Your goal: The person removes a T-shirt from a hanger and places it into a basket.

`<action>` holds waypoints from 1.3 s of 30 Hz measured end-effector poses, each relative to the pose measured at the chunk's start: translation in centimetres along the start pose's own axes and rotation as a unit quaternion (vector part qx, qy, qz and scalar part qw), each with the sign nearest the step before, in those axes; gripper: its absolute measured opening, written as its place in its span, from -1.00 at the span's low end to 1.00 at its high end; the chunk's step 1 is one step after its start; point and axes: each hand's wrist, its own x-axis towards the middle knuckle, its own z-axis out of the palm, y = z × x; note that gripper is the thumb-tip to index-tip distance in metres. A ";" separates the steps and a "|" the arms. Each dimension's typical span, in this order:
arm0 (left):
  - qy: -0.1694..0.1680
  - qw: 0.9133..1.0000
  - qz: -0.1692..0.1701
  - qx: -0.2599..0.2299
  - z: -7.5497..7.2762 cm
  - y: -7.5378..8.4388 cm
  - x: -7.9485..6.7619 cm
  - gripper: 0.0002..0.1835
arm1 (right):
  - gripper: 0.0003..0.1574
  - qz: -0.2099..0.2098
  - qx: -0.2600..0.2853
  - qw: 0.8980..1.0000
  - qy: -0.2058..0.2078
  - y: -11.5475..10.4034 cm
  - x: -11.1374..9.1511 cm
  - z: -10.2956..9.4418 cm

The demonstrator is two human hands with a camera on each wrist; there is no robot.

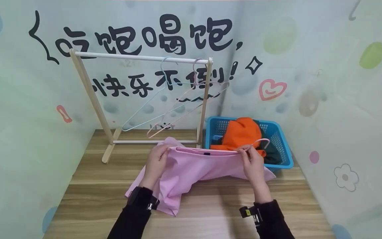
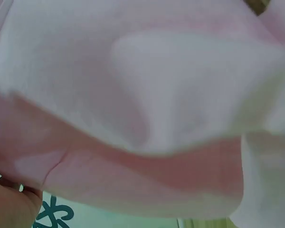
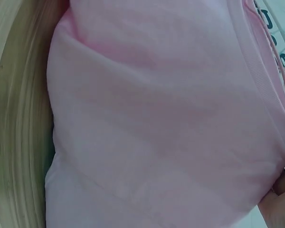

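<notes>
A pink T-shirt (image 1: pixel 207 166) is stretched between both hands above the table, its neckline facing the far side and a small dark label inside the collar. My left hand (image 1: pixel 157 161) pinches the neckline's left end. At the other end, my right hand (image 1: pixel 252 161) pinches the collar edge. A pink clothes hanger's hook (image 1: pixel 266 140) sticks out just beyond the right hand. Along the collar in the right wrist view runs a thin pink hanger bar (image 3: pixel 276 54); the rest of the hanger is hidden. Pink cloth (image 2: pixel 133 85) fills most of the left wrist view.
Behind the shirt stands a wooden clothes rack (image 1: pixel 93 96) with a white rail. A light blue hanger (image 1: pixel 144 106) and a pink hanger (image 1: pixel 177 116) hang on it. At right, a blue basket (image 1: pixel 285 146) holds orange cloth (image 1: pixel 244 132) and dark green cloth (image 1: pixel 272 154).
</notes>
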 end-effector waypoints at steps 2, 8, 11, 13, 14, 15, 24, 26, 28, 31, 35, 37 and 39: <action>0.007 1.000 -0.028 0.009 0.0 -0.2 -0.3 -0.84 | -0.90 0.011 0.006 1.000 0.001 0.0 -0.1 -0.2; -0.004 0.997 -0.080 0.022 0.4 -0.3 -0.8 -0.85 | -0.87 0.043 0.022 0.999 0.013 -0.3 -0.2 0.3; -0.012 0.996 -0.084 0.014 0.6 -0.1 -0.9 -0.78 | -0.87 0.044 0.011 0.999 0.004 -0.3 -0.2 0.8; -0.012 0.997 -0.074 0.015 0.6 0.1 -0.9 -0.69 | -0.89 0.043 0.000 0.999 -0.006 -0.3 -0.2 1.1; -0.011 0.998 -0.065 0.019 0.6 0.3 -0.9 -0.66 | -0.90 0.044 -0.004 0.999 -0.011 -0.3 -0.2 1.2; -0.011 0.998 -0.056 0.027 0.6 0.3 -1.0 -0.62 | -0.91 0.040 -0.011 0.999 -0.016 -0.3 -0.3 1.4; -0.084 0.978 0.078 0.171 0.7 0.9 -1.8 -0.67 | -0.94 -0.044 -0.024 0.998 -0.040 -0.2 -0.7 2.8; -0.102 0.974 0.079 0.189 0.7 0.9 -2.2 -0.70 | -0.94 -0.046 -0.020 0.998 -0.049 -0.4 -0.8 3.0; -0.114 0.970 0.078 0.199 0.6 0.9 -2.4 -0.74 | -0.94 -0.041 -0.017 0.997 -0.057 -0.5 -0.8 3.0; -0.126 0.968 0.086 0.199 0.3 0.9 -2.7 -0.80 | -0.93 -0.030 -0.013 0.997 -0.064 -0.6 -0.9 2.9; -0.144 0.972 0.082 0.165 0.2 0.8 -3.2 -0.89 | -0.93 -0.020 -0.012 0.997 -0.071 -0.5 -1.0 2.9; -0.150 0.976 0.066 0.143 0.3 0.7 -3.4 -0.90 | -0.92 -0.019 -0.009 0.997 -0.075 -0.5 -1.1 2.9; -0.148 0.980 0.050 0.125 0.4 0.6 -3.6 -0.90 | -0.92 -0.017 -0.002 0.996 -0.082 -0.4 -1.0 2.9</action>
